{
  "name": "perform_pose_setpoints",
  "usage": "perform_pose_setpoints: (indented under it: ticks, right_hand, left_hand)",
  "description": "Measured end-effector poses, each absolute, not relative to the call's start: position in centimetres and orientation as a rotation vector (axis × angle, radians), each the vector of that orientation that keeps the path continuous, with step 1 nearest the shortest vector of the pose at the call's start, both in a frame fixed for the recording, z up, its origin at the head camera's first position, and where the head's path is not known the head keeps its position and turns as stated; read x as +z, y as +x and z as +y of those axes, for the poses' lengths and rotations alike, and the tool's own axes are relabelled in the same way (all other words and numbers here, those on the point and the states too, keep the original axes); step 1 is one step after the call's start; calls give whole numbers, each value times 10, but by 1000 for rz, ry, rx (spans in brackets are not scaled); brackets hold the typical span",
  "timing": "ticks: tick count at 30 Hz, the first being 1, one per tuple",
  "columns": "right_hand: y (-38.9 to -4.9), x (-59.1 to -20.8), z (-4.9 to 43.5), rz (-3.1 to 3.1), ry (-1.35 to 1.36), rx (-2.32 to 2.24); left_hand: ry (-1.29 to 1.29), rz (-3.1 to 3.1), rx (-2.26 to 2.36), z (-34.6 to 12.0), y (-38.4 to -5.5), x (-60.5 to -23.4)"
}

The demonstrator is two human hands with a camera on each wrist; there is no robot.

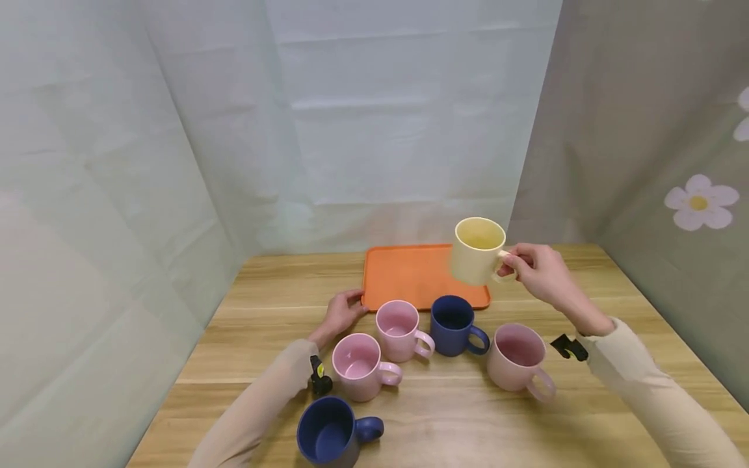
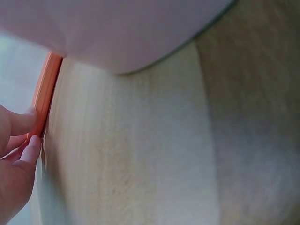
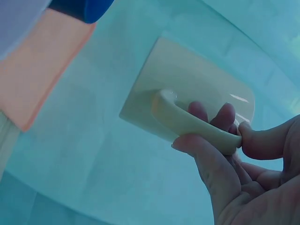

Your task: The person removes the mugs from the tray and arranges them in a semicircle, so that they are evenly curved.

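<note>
Head view gives us the wooden bench (image 1: 281,286) first, ringed by pale cloth walls, with an orange tray (image 1: 409,276) lying flat at its far middle. We see the right hand (image 1: 541,272) raised above the tray's right end, holding a yellow mug (image 1: 476,250) by its handle clear of the surface, the mouth tilted slightly toward us. On the right wrist view its fingers (image 3: 206,161) curl round the handle and the thumb presses it from the other side. Our left hand (image 1: 341,313) rests on the bench at the tray's near-left corner; on the left wrist view its fairly straight fingertips (image 2: 29,123) touch the tray's edge and grip nothing. Nearer us stand five more mugs: three pink mugs (image 1: 399,328), (image 1: 358,365), (image 1: 517,356) and two dark blue mugs (image 1: 453,324), (image 1: 328,432).
</note>
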State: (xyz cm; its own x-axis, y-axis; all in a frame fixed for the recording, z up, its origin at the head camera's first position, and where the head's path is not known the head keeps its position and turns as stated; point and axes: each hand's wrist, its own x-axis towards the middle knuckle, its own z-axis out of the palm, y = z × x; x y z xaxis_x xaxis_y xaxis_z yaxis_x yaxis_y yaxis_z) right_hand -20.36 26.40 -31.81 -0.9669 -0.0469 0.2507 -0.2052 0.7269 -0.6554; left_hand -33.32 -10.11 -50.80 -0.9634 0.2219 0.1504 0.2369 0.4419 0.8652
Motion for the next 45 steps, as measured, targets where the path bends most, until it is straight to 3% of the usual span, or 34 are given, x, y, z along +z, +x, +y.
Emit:
perform_pose_setpoints:
  ticks: [28, 42, 45]
  right_hand:
    - [-103, -358, 325, -2559, 195, 944]
    - [-52, -375, 358, -2623, 485, 1004]
    - [-46, -381, 365, -2622, 656, 1158]
  left_hand:
    - [-429, -2655, -1576, -105, -339, -503]
    - [-463, -2642, -1534, -109, -339, -504]
    - [-464, -2642, -1520, -107, -339, -504]
